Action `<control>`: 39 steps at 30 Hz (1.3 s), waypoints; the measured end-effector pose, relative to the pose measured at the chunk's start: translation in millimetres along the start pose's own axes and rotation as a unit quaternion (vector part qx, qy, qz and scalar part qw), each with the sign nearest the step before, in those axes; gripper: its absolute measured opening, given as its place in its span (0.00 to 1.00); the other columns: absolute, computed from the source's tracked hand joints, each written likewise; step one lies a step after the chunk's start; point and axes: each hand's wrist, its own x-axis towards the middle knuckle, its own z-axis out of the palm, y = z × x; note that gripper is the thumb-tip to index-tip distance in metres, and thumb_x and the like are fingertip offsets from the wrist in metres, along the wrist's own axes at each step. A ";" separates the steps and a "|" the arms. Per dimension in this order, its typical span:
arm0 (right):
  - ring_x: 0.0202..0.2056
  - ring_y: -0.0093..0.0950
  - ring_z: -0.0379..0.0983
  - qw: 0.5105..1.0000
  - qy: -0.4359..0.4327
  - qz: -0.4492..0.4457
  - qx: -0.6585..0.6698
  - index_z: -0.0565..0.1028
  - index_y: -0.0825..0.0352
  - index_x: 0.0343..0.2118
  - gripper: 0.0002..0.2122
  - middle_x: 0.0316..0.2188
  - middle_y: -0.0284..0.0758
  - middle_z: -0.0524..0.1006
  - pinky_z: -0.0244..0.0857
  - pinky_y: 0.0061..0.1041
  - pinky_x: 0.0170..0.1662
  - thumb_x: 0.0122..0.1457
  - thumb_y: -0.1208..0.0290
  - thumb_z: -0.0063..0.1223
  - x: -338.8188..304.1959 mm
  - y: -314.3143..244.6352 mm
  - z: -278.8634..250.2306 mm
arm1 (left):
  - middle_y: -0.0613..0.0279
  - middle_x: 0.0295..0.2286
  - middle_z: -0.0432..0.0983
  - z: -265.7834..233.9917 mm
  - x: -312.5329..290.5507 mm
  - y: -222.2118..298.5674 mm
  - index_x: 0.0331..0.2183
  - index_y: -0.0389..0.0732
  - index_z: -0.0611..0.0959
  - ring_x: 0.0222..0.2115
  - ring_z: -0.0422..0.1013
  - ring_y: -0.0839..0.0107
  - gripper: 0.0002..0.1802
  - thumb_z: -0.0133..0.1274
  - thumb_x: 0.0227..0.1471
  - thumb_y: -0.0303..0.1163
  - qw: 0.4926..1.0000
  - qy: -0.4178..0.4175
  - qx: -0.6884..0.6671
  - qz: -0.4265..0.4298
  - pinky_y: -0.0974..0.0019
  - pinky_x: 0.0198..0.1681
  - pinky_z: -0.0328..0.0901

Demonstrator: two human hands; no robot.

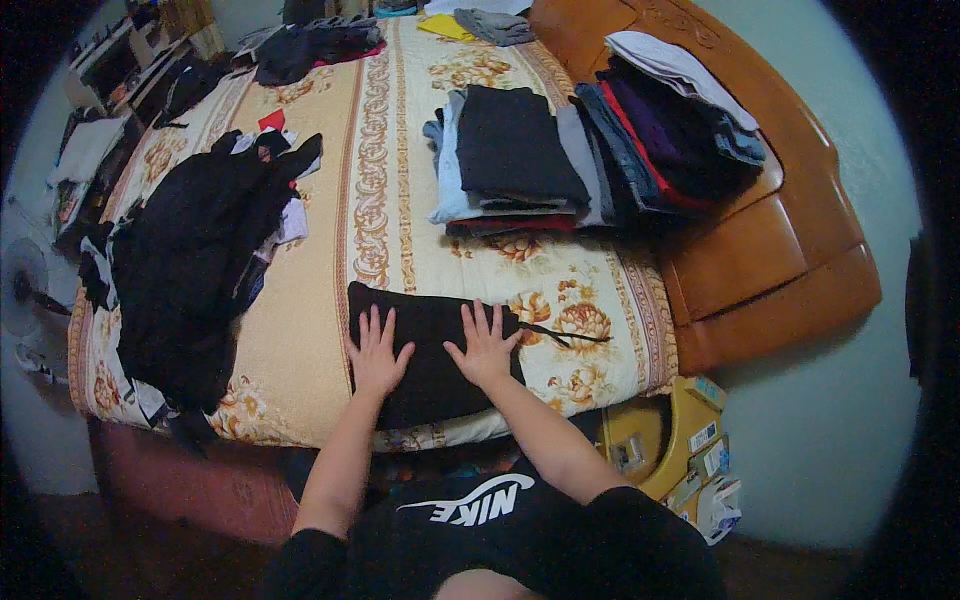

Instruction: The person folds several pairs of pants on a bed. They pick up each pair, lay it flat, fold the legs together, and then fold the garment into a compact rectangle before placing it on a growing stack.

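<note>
A folded black garment (428,345) lies flat at the near edge of the bed, with a black drawstring (565,336) trailing from its right side. My left hand (378,350) rests palm down on its left part, fingers spread. On its right part lies my right hand (485,343), also flat with the fingers apart. Neither hand grips the cloth. Beyond them stands a stack of folded clothes (520,145) with a black piece on top. To the left sprawls a loose heap of mostly black clothes (190,260).
The bed (325,250) has a cream and tan floral cover. Another folded pile (680,130), topped with white, leans by the brown headboard (770,230). Dark clothes (310,50) lie at the far edge. A yellow bedside cabinet (680,440) stands at the near right, a fan (25,285) at left.
</note>
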 end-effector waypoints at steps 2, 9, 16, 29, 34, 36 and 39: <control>0.60 0.39 0.35 1.000 0.017 -0.003 0.000 0.48 0.55 0.58 0.34 0.60 0.30 0.42 0.40 0.67 0.47 0.51 0.41 0.34 -0.9 1.6 2.7 | 0.59 0.58 0.39 -11.7 -30.3 2.9 0.57 0.53 0.53 0.59 0.36 0.58 0.39 0.45 0.45 0.54 0.997 -0.067 -0.002 -0.043 0.37 0.53 0.39; 0.61 0.40 0.32 0.999 0.017 -0.027 0.009 0.47 0.55 0.58 0.34 0.61 0.34 0.39 0.38 0.68 0.47 0.51 0.41 0.34 -7.3 9.9 1.8 | 0.54 0.57 0.40 -4.2 -93.0 -16.2 0.57 0.47 0.52 0.57 0.41 0.54 0.40 0.46 0.47 0.52 0.998 -0.027 -0.030 -0.051 0.40 0.51 0.45; 0.59 0.46 0.39 0.994 0.059 0.050 0.082 0.43 0.62 0.58 0.38 0.59 0.45 0.39 0.44 0.53 0.53 0.50 0.48 0.44 -60.3 20.0 8.8 | 0.40 0.54 0.45 13.9 -130.5 -38.1 0.55 0.36 0.51 0.52 0.50 0.48 0.42 0.52 0.45 0.42 0.995 0.031 -0.085 -0.042 0.55 0.52 0.51; 0.43 0.30 0.67 0.669 -0.156 0.183 0.703 0.63 0.69 0.48 0.29 0.43 0.37 0.70 0.61 0.27 0.46 0.44 0.60 0.59 -44.8 74.7 7.5 | 0.55 0.44 0.66 -37.3 -106.3 -38.1 0.49 0.40 0.64 0.43 0.63 0.59 0.32 0.57 0.43 0.38 0.654 -0.173 -0.668 -0.312 0.53 0.45 0.59; 0.41 0.30 0.69 0.592 -0.188 0.199 0.758 0.64 0.70 0.48 0.27 0.42 0.37 0.71 0.63 0.29 0.45 0.47 0.60 0.55 -63.1 59.0 -12.5 | 0.60 0.44 0.66 -4.6 -109.6 -59.7 0.48 0.43 0.66 0.45 0.62 0.60 0.29 0.55 0.45 0.40 0.586 -0.091 -0.740 -0.318 0.55 0.48 0.57; 0.42 0.31 0.69 0.581 -0.142 0.207 0.774 0.64 0.69 0.48 0.26 0.42 0.37 0.71 0.62 0.31 0.46 0.47 0.61 0.55 -79.3 50.1 8.9 | 0.61 0.45 0.65 4.6 -119.0 -73.6 0.49 0.44 0.66 0.46 0.61 0.60 0.30 0.53 0.45 0.45 0.496 -0.044 -0.770 -0.398 0.55 0.48 0.57; 0.42 0.31 0.68 0.559 -0.135 0.280 0.769 0.62 0.69 0.49 0.28 0.42 0.37 0.71 0.62 0.34 0.47 0.46 0.61 0.57 -111.3 37.7 33.2 | 0.62 0.50 0.61 -11.4 -119.7 -57.9 0.51 0.46 0.64 0.49 0.58 0.61 0.37 0.50 0.43 0.56 0.411 -0.045 -0.841 -0.348 0.52 0.47 0.57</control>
